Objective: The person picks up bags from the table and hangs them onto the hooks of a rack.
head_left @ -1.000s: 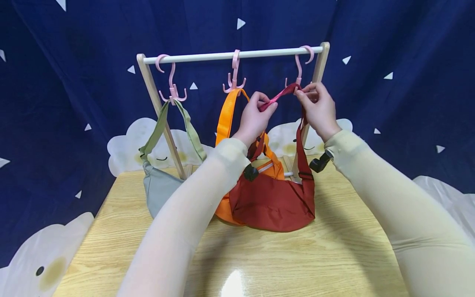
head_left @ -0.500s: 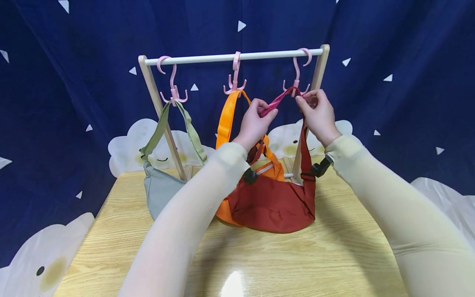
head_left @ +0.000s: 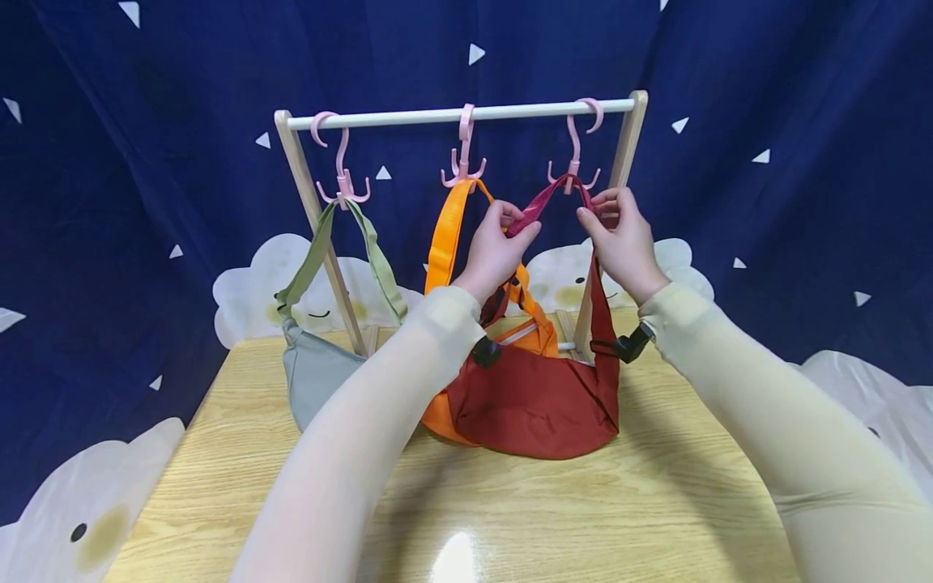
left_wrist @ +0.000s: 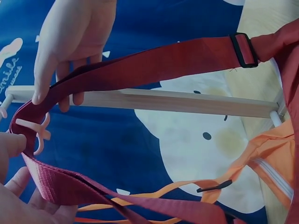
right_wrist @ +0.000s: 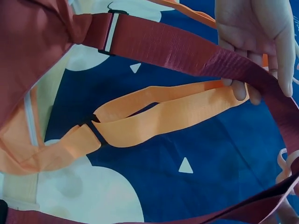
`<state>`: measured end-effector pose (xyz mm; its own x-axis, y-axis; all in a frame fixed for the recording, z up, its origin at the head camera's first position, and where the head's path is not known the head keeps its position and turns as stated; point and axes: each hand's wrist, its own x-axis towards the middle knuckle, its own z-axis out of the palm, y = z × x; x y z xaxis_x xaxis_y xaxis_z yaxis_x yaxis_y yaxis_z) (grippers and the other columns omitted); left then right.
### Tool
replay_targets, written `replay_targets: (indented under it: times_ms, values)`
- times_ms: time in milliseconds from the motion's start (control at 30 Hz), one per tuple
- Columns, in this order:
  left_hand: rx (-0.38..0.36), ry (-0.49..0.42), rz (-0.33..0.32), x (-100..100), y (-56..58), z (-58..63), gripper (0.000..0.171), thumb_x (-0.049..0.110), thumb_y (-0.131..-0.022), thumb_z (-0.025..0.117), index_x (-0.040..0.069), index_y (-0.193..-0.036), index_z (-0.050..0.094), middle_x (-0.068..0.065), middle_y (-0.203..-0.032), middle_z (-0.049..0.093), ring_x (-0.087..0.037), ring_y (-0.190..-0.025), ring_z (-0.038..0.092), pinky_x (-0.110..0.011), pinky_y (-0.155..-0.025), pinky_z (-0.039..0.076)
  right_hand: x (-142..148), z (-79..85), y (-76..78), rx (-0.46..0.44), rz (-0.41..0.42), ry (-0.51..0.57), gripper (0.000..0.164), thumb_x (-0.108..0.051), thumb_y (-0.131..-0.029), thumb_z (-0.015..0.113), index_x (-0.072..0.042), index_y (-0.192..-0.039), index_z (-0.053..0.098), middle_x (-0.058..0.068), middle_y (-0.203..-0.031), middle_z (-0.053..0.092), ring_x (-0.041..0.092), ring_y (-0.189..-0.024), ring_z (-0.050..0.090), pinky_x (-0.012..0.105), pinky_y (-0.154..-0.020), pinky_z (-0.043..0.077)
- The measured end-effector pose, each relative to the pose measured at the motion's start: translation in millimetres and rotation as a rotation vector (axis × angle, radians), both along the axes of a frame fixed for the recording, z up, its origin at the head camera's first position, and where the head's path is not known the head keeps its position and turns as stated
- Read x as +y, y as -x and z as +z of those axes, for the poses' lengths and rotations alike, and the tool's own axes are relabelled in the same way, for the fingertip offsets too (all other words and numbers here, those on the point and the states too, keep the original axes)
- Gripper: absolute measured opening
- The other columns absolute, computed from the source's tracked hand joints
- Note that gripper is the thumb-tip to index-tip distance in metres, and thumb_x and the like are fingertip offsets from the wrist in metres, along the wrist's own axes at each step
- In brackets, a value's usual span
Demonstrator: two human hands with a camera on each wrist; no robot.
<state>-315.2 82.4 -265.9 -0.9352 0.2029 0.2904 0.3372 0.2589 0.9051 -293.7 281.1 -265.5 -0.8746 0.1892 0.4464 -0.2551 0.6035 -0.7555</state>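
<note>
A dark red bag (head_left: 539, 409) hangs at the right of the rack, its strap (left_wrist: 187, 60) looped over the prongs of the right pink hook (head_left: 573, 154). My left hand (head_left: 497, 251) pinches the strap left of that hook between thumb and fingers. On the hook's other side my right hand (head_left: 624, 247) pinches the same strap, close beside the prongs. Between both hands the strap rises to a peak at the hook. In the right wrist view my right hand is mostly out of frame at the lower corner.
A white bar (head_left: 408, 117) on wooden posts carries the hooks. From the middle pink hook (head_left: 465, 154) hangs an orange bag (head_left: 445, 421), partly behind the red one. A grey-green bag (head_left: 317, 376) hangs from the left pink hook (head_left: 342, 174). The wooden table (head_left: 583, 518) lies below.
Both hands have come down a little, and the right has moved from the hook's prongs slightly down the strap. The right hook has shifted left along the bar, the strap now peaking over it.
</note>
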Motion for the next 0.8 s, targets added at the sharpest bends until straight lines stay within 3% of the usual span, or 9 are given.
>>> replay_targets:
  times_ms: [267, 500, 800]
  values:
    - [-0.013, 0.009, -0.026, -3.5, -1.0, -9.6, 0.035, 0.029, -0.101, 0.068, 0.013, -0.125, 0.048, -0.008, -0.123, 0.059, -0.022, -0.109, 0.056, -0.030, -0.100, 0.052, -2.9, -9.4, -3.1, 0.015, 0.030, 0.003, 0.043, -0.032, -0.105, 0.060, -0.004, -0.134, 0.045, 0.021, -0.132, 0.057, 0.036, -0.121, 0.059, 0.051, -0.110, 0.046]
    - [-0.018, -0.016, -0.060, -6.2, -2.2, -24.0, 0.034, 0.025, -0.102, 0.067, 0.012, -0.125, 0.046, -0.009, -0.117, 0.054, -0.022, -0.106, 0.053, -0.028, -0.094, 0.050, -1.4, -20.6, -2.5, -0.007, 0.039, 0.006, 0.044, -0.030, -0.106, 0.059, -0.003, -0.135, 0.042, 0.023, -0.133, 0.054, 0.039, -0.124, 0.056, 0.053, -0.112, 0.044]
    - [-0.029, -0.040, -0.094, -7.9, -7.6, -38.2, 0.033, 0.021, -0.102, 0.067, 0.008, -0.125, 0.046, -0.012, -0.120, 0.052, -0.025, -0.108, 0.057, -0.029, -0.097, 0.053, 0.8, -32.8, -4.0, -0.026, 0.047, 0.023, 0.044, -0.029, -0.105, 0.059, -0.001, -0.135, 0.041, 0.025, -0.134, 0.054, 0.040, -0.127, 0.055, 0.054, -0.114, 0.043]
